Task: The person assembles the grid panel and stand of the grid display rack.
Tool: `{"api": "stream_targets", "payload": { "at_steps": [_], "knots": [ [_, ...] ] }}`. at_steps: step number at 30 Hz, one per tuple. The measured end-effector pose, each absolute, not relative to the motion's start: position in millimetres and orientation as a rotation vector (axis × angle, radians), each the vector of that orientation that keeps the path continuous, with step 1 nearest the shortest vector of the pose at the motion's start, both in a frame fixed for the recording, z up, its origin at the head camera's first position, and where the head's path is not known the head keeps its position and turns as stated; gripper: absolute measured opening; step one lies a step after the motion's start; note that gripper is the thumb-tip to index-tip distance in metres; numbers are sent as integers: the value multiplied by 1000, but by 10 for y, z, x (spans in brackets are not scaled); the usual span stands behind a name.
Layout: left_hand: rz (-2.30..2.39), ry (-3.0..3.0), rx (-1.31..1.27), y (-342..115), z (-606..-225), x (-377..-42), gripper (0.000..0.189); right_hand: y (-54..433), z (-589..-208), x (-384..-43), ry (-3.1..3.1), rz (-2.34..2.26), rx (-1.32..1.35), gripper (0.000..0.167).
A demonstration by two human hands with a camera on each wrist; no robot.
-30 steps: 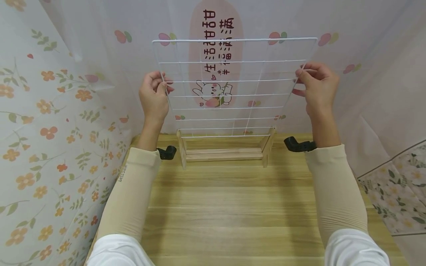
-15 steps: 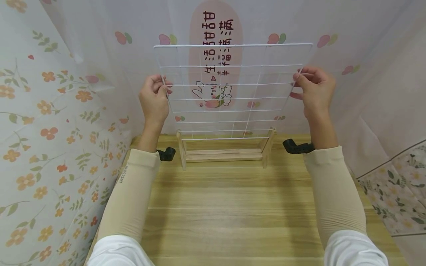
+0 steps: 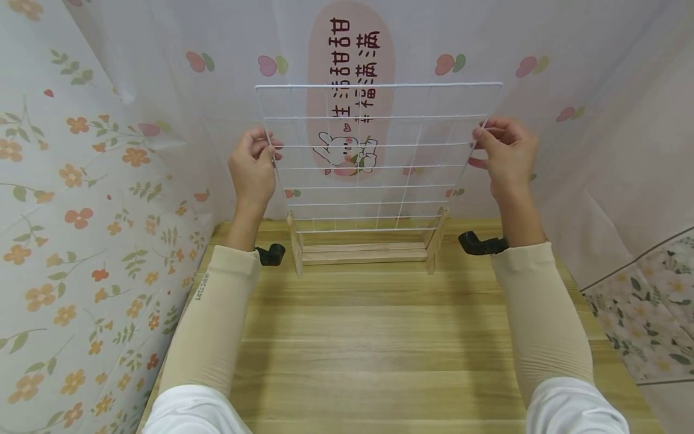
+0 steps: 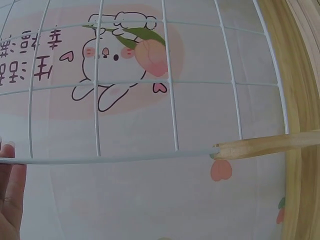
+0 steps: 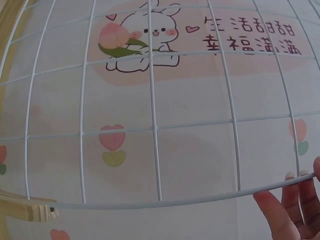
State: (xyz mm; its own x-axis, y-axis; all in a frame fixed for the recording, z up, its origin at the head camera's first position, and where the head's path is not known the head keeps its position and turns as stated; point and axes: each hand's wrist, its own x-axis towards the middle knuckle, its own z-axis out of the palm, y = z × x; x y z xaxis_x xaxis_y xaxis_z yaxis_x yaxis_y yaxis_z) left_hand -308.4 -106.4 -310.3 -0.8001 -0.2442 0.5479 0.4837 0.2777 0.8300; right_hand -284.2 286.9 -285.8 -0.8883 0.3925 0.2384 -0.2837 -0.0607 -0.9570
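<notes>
A white wire grid panel (image 3: 358,166) stands up, its lower end between the side pieces of a light wooden stand (image 3: 363,253). At the panel's left edge my left hand (image 3: 253,172) pinches the side wire between thumb and fingers. My right hand (image 3: 511,158) pinches the opposite side wire at about the same height. In the left wrist view, that side's wire runs into the slotted tip of a wooden side piece (image 4: 260,145). The right wrist view has the other side piece (image 5: 25,207) meeting its wire likewise. How deep the lower end sits is hard to tell.
Behind the panel hangs a pale curtain (image 3: 233,36) printed with a rabbit, tulips and writing. A floral sheet (image 3: 81,241) closes off the left, another cloth (image 3: 640,241) the right. The wood-grain tabletop (image 3: 358,349) stretches in front of the stand.
The panel's top edge has come down in the head view. Both hands have sunk with it, the right one also shifting inward. The stand has stayed in place.
</notes>
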Motion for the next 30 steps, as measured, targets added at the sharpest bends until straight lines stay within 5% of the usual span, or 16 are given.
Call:
{"api": "stream_targets", "payload": {
  "at_steps": [30],
  "knots": [
    [-1542,-2033,-204,-1105,-3370,-3170,15,2872,-3148,-2843,-1840,1971,-141,16]
  ]
}}
